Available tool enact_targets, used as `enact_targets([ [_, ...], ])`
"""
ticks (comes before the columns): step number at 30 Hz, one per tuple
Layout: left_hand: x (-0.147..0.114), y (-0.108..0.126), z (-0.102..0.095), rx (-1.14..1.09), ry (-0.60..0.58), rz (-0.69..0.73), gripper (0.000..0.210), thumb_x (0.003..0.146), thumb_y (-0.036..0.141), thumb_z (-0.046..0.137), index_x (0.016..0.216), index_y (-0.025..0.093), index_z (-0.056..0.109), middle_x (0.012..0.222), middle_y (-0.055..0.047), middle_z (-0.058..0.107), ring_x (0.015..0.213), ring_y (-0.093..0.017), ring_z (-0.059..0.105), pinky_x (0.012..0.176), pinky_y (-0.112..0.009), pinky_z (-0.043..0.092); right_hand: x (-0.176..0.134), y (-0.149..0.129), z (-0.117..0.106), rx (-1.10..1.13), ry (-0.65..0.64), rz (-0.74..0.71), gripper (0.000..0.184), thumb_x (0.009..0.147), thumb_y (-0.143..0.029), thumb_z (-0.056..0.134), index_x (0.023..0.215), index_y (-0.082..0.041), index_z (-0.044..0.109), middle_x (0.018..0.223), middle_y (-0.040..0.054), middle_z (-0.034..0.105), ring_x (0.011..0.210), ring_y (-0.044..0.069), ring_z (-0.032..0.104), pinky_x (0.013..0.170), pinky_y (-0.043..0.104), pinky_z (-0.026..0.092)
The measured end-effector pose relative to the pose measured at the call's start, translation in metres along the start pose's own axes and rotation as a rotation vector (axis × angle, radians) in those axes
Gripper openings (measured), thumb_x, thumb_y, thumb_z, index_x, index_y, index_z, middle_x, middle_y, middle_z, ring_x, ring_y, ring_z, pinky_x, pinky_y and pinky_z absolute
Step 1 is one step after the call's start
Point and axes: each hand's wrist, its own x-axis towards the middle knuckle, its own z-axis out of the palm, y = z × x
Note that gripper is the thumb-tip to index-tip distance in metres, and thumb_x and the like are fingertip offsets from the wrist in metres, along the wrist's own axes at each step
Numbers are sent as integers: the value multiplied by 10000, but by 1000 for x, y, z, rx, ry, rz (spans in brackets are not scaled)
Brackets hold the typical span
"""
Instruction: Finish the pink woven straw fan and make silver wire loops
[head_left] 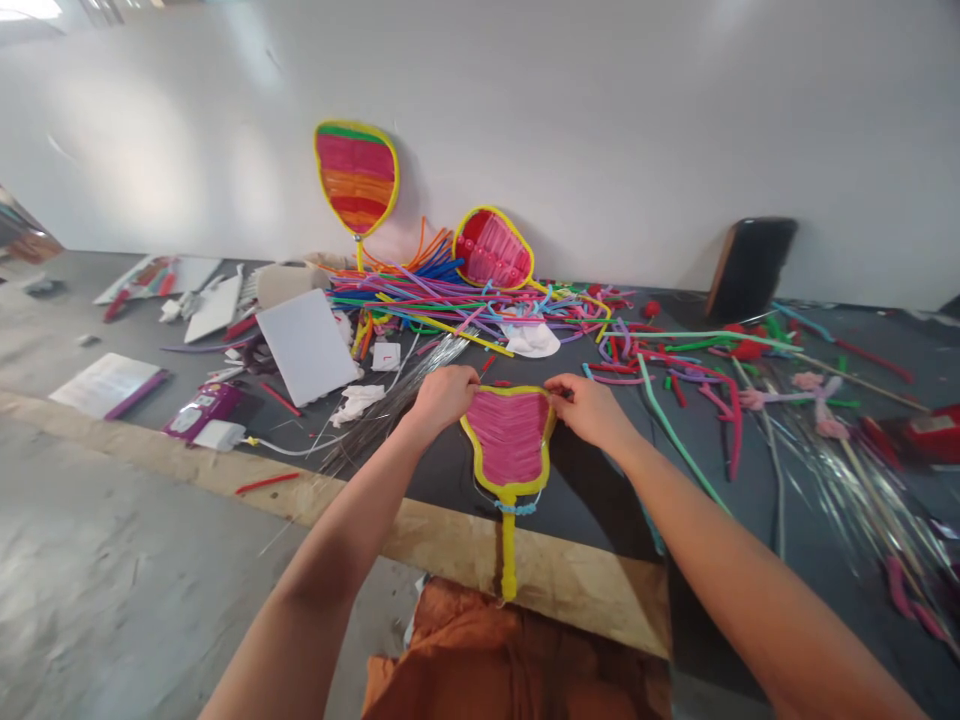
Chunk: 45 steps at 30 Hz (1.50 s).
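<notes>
A small hand fan [512, 450] with a pink fuzzy face, a yellow rim and a yellow handle is in front of me. Its handle points toward me past the table edge, and a light blue twisted strand crosses the handle's top. My left hand [446, 398] pinches the fan's upper left corner. At the upper right corner, my right hand [592, 408] is closed on the rim with thumb and fingers together. Behind it, a striped fan [357, 180] stands against the wall, and a red and pink fan [493, 248] leans beside it.
A heap of coloured pipe cleaners [442, 300] lies behind the hands, with loose stems to the right. A phone [752, 268] leans on the wall. To the left are a white card [307, 346], a purple device [204, 408] and a white notepad [105, 385]. Clear strands [382, 415] lie beside my left hand.
</notes>
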Motion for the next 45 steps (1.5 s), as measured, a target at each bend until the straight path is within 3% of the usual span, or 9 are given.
enact_targets([
  [8, -12, 3, -1, -62, 95, 7, 282, 826, 190, 408, 954, 219, 657, 1015, -48, 677, 952, -209, 605, 774, -281, 430, -6, 1, -4, 216, 36, 15, 224, 733, -172, 578, 945, -182, 652, 817, 36, 691, 743, 156, 636, 731, 305, 496],
  [13, -18, 12, -7, -215, 212, 84, 259, 820, 180, 416, 896, 196, 664, 929, -54, 676, 889, -198, 603, 768, -278, 427, -27, -6, -17, 613, 38, 118, 236, 696, -244, 642, 925, -190, 661, 827, 27, 659, 694, 154, 619, 701, 334, 524],
  [16, -17, 19, -4, -432, 239, 63, 211, 799, 212, 464, 856, 189, 666, 835, -33, 677, 769, -172, 601, 699, -258, 429, -41, -9, -24, 841, 65, 206, 276, 645, -294, 704, 900, -195, 670, 813, 15, 665, 718, 156, 630, 737, 336, 524],
  [21, -16, 34, 12, -932, 276, -36, 190, 781, 265, 499, 851, 161, 642, 761, -15, 654, 654, -127, 566, 606, -219, 412, -56, -5, -25, 977, 131, 236, 320, 598, -331, 744, 883, -201, 676, 800, 15, 695, 747, 165, 644, 782, 346, 512],
  [24, -18, 41, 20, -1095, 316, -55, 198, 783, 297, 518, 868, 155, 626, 765, -11, 635, 628, -108, 539, 587, -206, 399, -60, -2, -22, 974, 157, 213, 317, 626, -344, 716, 903, -195, 678, 783, 18, 698, 722, 165, 643, 749, 340, 517],
  [31, -22, 50, 23, -1170, 424, -102, 219, 801, 332, 523, 908, 158, 602, 807, -28, 626, 703, -122, 563, 635, -213, 426, -60, 2, -18, 858, 162, 189, 270, 688, -309, 629, 918, -175, 673, 823, 43, 712, 684, 156, 643, 670, 304, 521],
  [35, -24, 52, 22, -1230, 379, -116, 280, 819, 394, 517, 937, 158, 610, 820, -33, 629, 693, -119, 562, 617, -208, 423, -61, 8, -18, 703, 192, 131, 284, 739, -330, 589, 961, -173, 672, 846, 55, 714, 697, 166, 644, 653, 296, 516],
  [40, -28, 54, 18, -1408, 256, -136, 276, 733, 405, 648, 836, 150, 634, 702, 9, 594, 574, -77, 485, 537, -184, 379, -67, 3, -24, 541, 198, -6, 296, 791, -251, 508, 1047, -207, 652, 1039, 54, 681, 907, 183, 637, 803, 318, 498],
  [45, -31, 60, 18, -1466, 307, -172, 245, 708, 371, 679, 803, 149, 644, 682, 15, 591, 555, -66, 469, 531, -180, 374, -72, -8, -27, 364, 250, -112, 238, 829, -285, 498, 987, -208, 659, 1005, 59, 657, 890, 183, 622, 776, 305, 491],
])
